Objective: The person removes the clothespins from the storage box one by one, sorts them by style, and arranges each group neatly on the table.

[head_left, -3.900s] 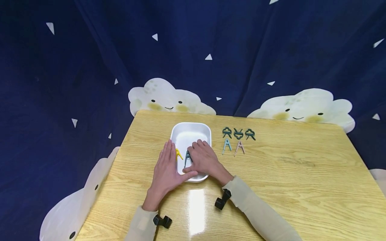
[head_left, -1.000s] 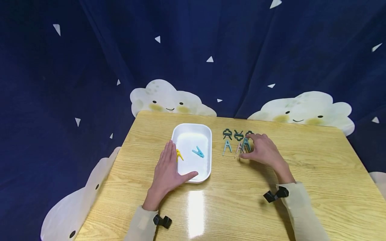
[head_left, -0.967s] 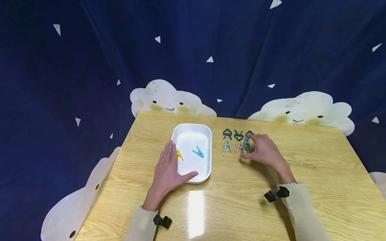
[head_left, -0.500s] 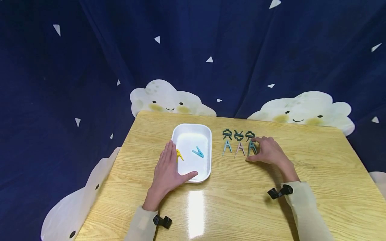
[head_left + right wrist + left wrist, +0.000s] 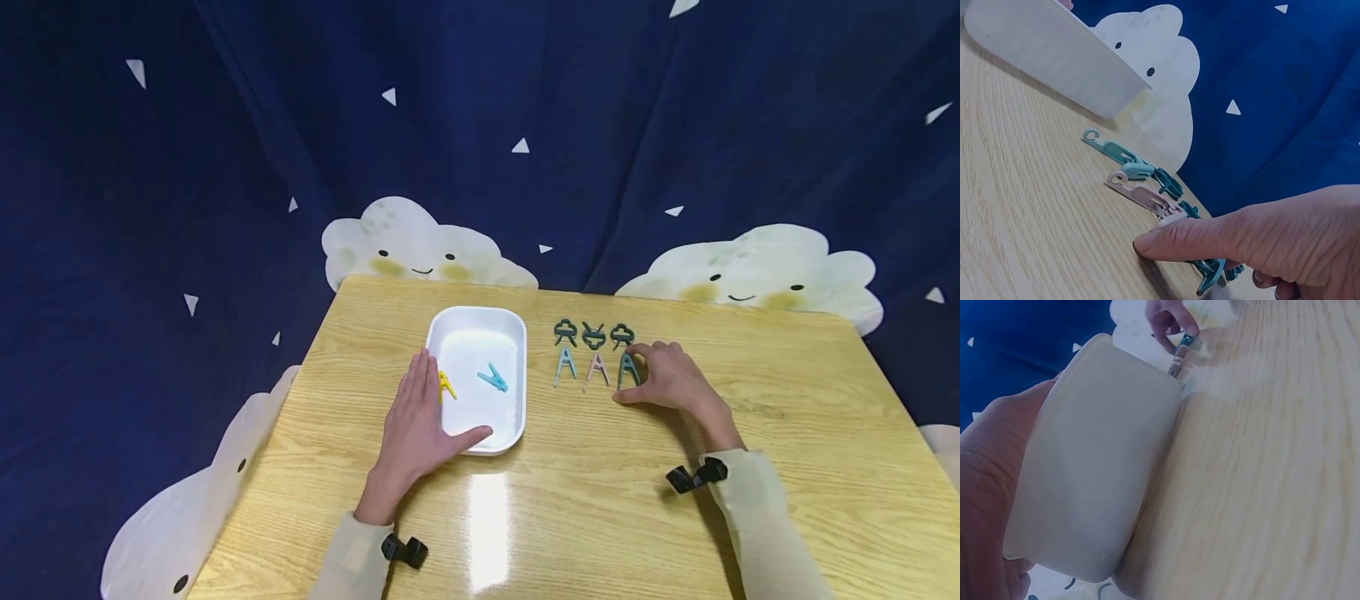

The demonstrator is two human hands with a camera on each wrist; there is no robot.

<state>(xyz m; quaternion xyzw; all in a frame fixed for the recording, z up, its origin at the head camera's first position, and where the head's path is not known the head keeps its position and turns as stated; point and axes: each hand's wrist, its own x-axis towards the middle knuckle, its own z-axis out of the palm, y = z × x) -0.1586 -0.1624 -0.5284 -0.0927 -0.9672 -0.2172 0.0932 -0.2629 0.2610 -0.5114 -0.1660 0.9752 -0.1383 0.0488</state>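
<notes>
My right hand (image 5: 667, 379) pinches a dark teal clothespin (image 5: 628, 368) at the right end of a row on the table. To its left lie a pink clothespin (image 5: 596, 371) and a light blue clothespin (image 5: 565, 367). My left hand (image 5: 411, 425) rests along the left side of a white basin (image 5: 523, 375), fingers straight, thumb stretched over the near rim. Inside are a bright blue clothespin (image 5: 494, 379) and a yellow clothespin (image 5: 446, 385), partly hidden by that hand. In the right wrist view the thumb (image 5: 1185, 239) covers part of the dark teal one.
Behind the row lie three dark green cloud-shaped clips (image 5: 593, 337), the middle one turned the other way round. The wooden table (image 5: 750, 467) ends at a dark blue curtain (image 5: 480, 108) with cloud and triangle prints.
Earlier, the right hand was in the basin at the dark teal clothespin. It has since carried it right, past the pink one, and down to the row's right end. The left hand stays put.
</notes>
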